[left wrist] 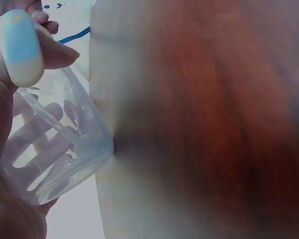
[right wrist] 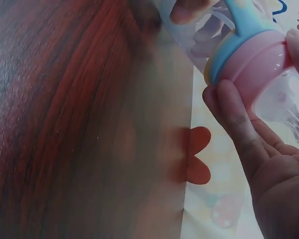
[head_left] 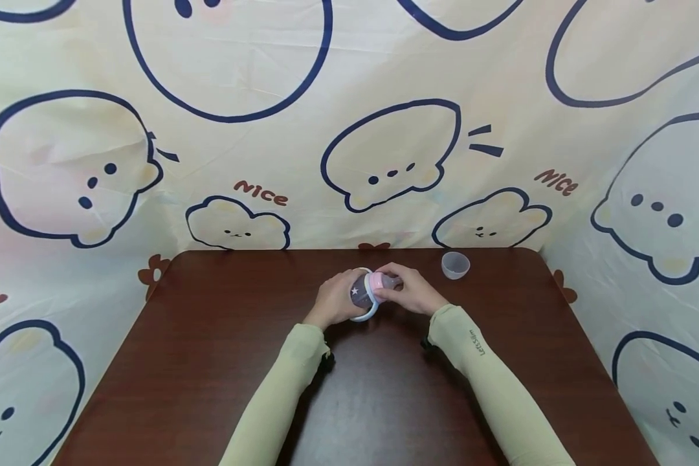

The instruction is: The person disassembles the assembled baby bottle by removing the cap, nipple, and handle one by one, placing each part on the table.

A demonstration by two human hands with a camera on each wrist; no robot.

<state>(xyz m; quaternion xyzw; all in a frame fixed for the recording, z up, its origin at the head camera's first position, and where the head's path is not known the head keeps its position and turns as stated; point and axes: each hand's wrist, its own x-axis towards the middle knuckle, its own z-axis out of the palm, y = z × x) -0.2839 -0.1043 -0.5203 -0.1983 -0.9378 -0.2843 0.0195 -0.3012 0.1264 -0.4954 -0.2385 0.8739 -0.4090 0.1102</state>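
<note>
A clear baby bottle (head_left: 359, 292) lies tilted on its side in the air between both hands, its nipple pointing right. My left hand (head_left: 334, 299) grips the bottle's body, fingers wrapped behind the see-through wall (left wrist: 84, 149). The pink collar ring (right wrist: 256, 62) is pinched between the thumb and fingers of my right hand (head_left: 412, 291). A clear silicone nipple (right wrist: 284, 99) sticks out of that ring. Just below the ring, a light blue handle piece (right wrist: 239, 37) circles the bottle's neck; one handle end (left wrist: 21, 47) shows beside the left thumb.
A small translucent cap (head_left: 455, 265) stands near the table's back edge, right of the hands. The dark brown wooden table (head_left: 210, 362) reaches back to a cartoon-printed cloth (head_left: 378, 71), which also hangs along both sides.
</note>
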